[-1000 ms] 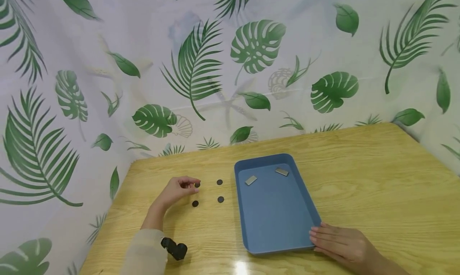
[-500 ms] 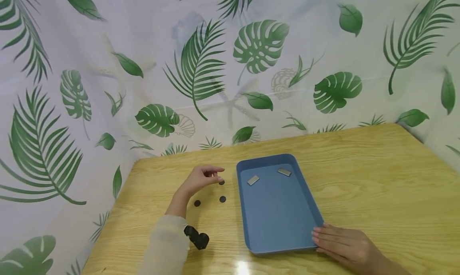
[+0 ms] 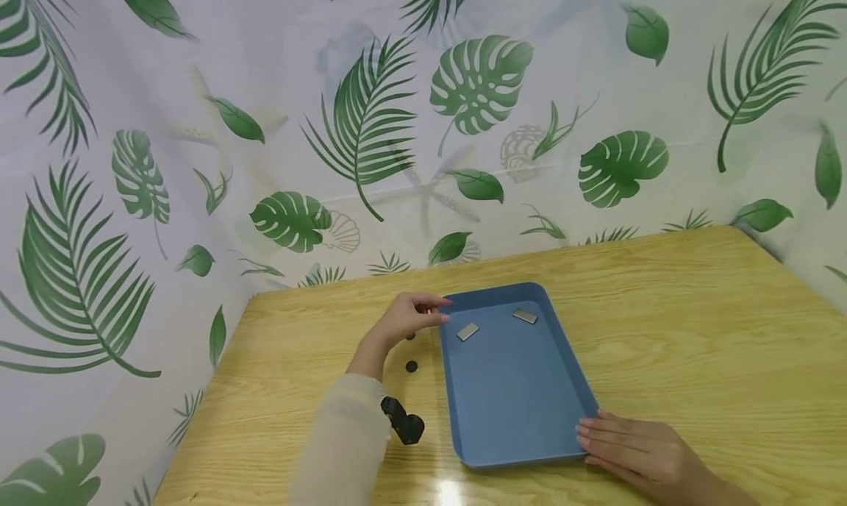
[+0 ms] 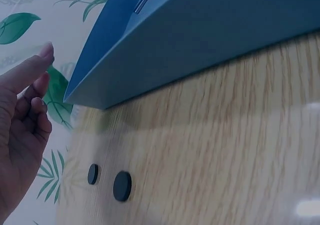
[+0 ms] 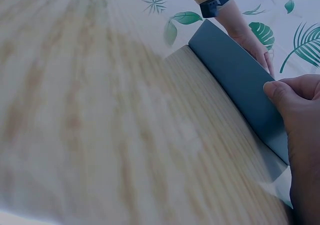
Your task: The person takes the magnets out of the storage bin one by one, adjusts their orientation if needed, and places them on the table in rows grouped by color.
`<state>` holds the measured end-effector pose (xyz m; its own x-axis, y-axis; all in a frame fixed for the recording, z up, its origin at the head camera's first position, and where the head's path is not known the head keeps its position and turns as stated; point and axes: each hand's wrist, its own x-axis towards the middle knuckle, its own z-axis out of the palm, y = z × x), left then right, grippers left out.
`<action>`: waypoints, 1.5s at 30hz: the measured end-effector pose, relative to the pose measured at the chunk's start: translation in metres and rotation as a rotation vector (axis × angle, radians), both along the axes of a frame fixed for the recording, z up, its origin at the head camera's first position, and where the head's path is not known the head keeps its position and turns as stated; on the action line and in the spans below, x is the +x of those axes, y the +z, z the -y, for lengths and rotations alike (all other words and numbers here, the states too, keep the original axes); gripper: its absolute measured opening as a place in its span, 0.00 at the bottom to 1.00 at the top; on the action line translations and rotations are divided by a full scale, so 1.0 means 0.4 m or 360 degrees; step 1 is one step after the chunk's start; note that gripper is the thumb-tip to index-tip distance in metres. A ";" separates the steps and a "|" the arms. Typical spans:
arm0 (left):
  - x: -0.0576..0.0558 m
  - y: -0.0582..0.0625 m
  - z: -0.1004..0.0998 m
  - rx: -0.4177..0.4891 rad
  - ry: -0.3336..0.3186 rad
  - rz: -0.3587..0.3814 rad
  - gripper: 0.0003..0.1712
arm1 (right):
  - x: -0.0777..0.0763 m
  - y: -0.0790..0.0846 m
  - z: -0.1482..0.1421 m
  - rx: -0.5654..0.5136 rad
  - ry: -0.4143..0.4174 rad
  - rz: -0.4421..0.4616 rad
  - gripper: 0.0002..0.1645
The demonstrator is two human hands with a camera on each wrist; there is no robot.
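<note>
My left hand (image 3: 409, 318) reaches over the far left corner of the blue tray (image 3: 516, 410). Thumb and index finger are held apart, with nothing visible between them. Inside the tray lie two small silver rectangular blocks: one block (image 3: 467, 332) near those fingers, another block (image 3: 526, 316) at the far end. Just left of the tray a round black disc (image 3: 412, 366) rests on the table, with a second disc (image 3: 411, 336) partly behind my hand. My right hand (image 3: 638, 451) holds the tray's near right corner, fingers over the rim and thumb against the outer wall (image 5: 235, 75).
The wooden table (image 3: 688, 322) runs back to a white cloth backdrop (image 3: 410, 123) printed with green leaves. A black wrist camera (image 3: 404, 421) sits on the left sleeve. Light glares off the table's front edge.
My left hand has moved right from the far left disc, past the other far disc, to the tray's corner. The left forearm now covers the spots of the left discs. The right hand stays put.
</note>
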<state>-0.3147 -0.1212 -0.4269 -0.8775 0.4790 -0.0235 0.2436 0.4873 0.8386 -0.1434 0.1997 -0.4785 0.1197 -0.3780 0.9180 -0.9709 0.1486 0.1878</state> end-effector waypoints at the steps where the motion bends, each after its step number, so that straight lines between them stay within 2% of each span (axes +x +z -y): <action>1: -0.001 0.001 -0.009 -0.0013 0.0003 0.0008 0.21 | 0.000 -0.001 0.000 -0.0002 -0.0001 0.0001 0.13; 7: -0.009 -0.006 -0.058 -0.0107 -0.0007 -0.0059 0.20 | 0.000 -0.001 0.000 -0.0003 -0.0011 0.0004 0.13; 14: -0.012 -0.010 -0.103 -0.0335 -0.0035 -0.0179 0.20 | 0.001 0.006 0.002 -0.0015 -0.0002 -0.0004 0.12; 18: -0.017 -0.008 -0.131 -0.0516 -0.0100 -0.0245 0.21 | 0.003 0.011 0.000 -0.0014 -0.0004 0.0002 0.12; 20: -0.020 -0.007 -0.145 -0.0639 -0.0097 -0.0268 0.21 | 0.004 0.012 0.000 -0.0014 -0.0003 -0.0004 0.12; 24: -0.020 -0.003 -0.164 -0.0869 -0.0071 -0.0274 0.10 | 0.004 0.013 0.002 -0.0011 0.0007 0.0006 0.12; 27: -0.017 0.000 -0.176 -0.0999 -0.0068 -0.0293 0.11 | 0.005 0.012 0.002 -0.0010 0.0009 0.0023 0.12; 31: -0.008 0.004 -0.187 -0.1117 -0.0053 -0.0323 0.07 | 0.005 0.012 0.002 -0.0013 0.0006 0.0028 0.12; 34: -0.001 0.009 -0.195 -0.1156 -0.0063 -0.0290 0.09 | 0.003 0.011 0.003 -0.0016 0.0005 0.0023 0.12; 39: 0.007 0.014 -0.207 -0.1254 -0.0173 -0.0231 0.14 | 0.003 0.008 0.001 -0.0012 0.0004 0.0036 0.12; 42: 0.011 0.016 -0.212 -0.1339 -0.0234 -0.0213 0.13 | 0.003 0.004 0.000 -0.0011 0.0006 0.0058 0.12; 45: 0.014 0.020 -0.213 -0.1380 -0.0263 -0.0129 0.11 | 0.002 0.000 -0.001 -0.0014 0.0019 0.0071 0.12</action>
<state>-0.3089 -0.0361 -0.4190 -0.8132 0.4425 -0.3781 0.4098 0.8966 0.1679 -0.1425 0.2001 -0.4785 0.0830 -0.3687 0.9258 -0.9800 0.1383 0.1430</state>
